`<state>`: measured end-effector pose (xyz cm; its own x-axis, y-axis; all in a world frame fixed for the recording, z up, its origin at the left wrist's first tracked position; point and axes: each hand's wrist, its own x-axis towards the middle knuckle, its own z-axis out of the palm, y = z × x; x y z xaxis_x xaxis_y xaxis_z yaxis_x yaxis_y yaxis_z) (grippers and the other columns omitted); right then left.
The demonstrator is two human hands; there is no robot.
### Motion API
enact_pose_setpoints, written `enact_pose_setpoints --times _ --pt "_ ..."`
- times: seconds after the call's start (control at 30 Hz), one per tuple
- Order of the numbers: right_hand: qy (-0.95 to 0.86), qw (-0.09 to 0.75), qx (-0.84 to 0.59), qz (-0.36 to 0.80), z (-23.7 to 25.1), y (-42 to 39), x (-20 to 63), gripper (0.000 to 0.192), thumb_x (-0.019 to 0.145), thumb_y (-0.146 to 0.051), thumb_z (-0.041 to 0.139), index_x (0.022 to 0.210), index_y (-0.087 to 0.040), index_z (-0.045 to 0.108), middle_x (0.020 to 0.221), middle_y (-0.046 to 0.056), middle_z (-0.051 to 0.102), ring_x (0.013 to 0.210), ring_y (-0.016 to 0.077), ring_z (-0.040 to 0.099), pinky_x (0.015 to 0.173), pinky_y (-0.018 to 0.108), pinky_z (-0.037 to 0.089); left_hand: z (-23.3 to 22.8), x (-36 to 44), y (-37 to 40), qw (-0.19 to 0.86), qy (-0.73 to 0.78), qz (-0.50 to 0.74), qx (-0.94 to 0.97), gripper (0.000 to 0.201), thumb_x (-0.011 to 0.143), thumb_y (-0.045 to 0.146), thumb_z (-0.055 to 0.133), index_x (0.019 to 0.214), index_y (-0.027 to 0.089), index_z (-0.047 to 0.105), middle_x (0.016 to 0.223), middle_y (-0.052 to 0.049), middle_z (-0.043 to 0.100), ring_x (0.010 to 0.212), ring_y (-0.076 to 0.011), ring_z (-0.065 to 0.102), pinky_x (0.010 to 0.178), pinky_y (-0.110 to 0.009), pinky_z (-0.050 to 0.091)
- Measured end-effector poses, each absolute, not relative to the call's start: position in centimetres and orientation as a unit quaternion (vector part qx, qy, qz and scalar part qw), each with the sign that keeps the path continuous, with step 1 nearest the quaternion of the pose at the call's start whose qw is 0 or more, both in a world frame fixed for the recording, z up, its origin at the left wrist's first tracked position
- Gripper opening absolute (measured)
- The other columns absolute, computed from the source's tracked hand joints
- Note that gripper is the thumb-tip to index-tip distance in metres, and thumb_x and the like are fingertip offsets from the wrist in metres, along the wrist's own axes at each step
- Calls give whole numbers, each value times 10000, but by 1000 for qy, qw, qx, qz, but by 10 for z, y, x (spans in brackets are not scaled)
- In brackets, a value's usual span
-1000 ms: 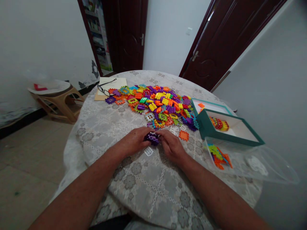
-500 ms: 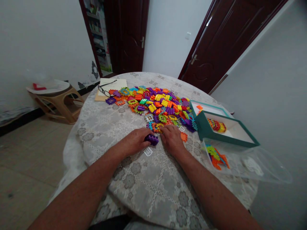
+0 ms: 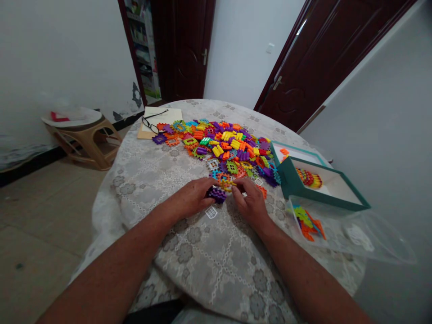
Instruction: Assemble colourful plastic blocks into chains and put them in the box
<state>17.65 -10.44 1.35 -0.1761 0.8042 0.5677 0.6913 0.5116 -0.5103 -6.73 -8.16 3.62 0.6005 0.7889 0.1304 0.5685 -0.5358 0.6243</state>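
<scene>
My left hand (image 3: 191,196) rests on the round table and grips a small purple block assembly (image 3: 216,194). My right hand (image 3: 251,201) lies just right of it, fingertips pinching a small piece at the near edge of the pile; what that piece is I cannot make out. A big heap of colourful interlocking plastic blocks (image 3: 225,148) spreads across the table beyond both hands. A white window-shaped piece (image 3: 211,212) lies on the cloth under my hands.
A lace tablecloth (image 3: 202,261) covers the table. A teal box (image 3: 320,184) with blocks inside stands at right, a clear plastic lid or tray (image 3: 351,234) with orange and green pieces before it. Glasses (image 3: 150,124) lie on a book at the far left. A stool (image 3: 86,135) stands on the floor.
My right hand left the purple assembly, reached forward into the near edge of the pile, then drew back a little with its fingertips closed. My left hand stayed on the purple assembly.
</scene>
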Motion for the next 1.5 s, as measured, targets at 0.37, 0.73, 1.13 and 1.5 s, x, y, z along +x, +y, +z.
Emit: enact_pose_setpoints --times 0.37,0.73,1.13,1.5 --pt "-804 373 -439 147 10 -110 173 205 1000 -220 590 1138 -233 741 1074 65 801 953 214 756 883 354 601 31 -70 -82 252 396 205 859 345 908 199 677 1247 247 633 1249 -76 706 1155 -252 656 1008 -380 499" --pt "-801 377 -440 149 5 -107 175 187 978 -208 629 1119 -226 750 1019 44 804 882 195 755 827 332 599 32 -70 -81 252 395 208 858 314 909 190 676 1219 235 650 1201 -62 703 1125 -237 657 997 -362 497" --pt "-835 308 -456 -6 1 -92 174 336 985 -149 574 1295 -210 689 1317 129 704 1290 307 574 1132 543 469 32 -68 -81 254 396 219 855 386 871 153 702 1239 262 659 1193 -63 717 1084 -241 671 989 -391 515" --pt "-777 400 -486 7 9 -95 176 144 1014 -228 528 1115 -207 629 1319 174 639 1276 301 582 1098 515 481 35 -70 -82 247 399 205 859 333 895 200 691 1223 247 657 1182 -72 710 1092 -258 665 974 -392 510"
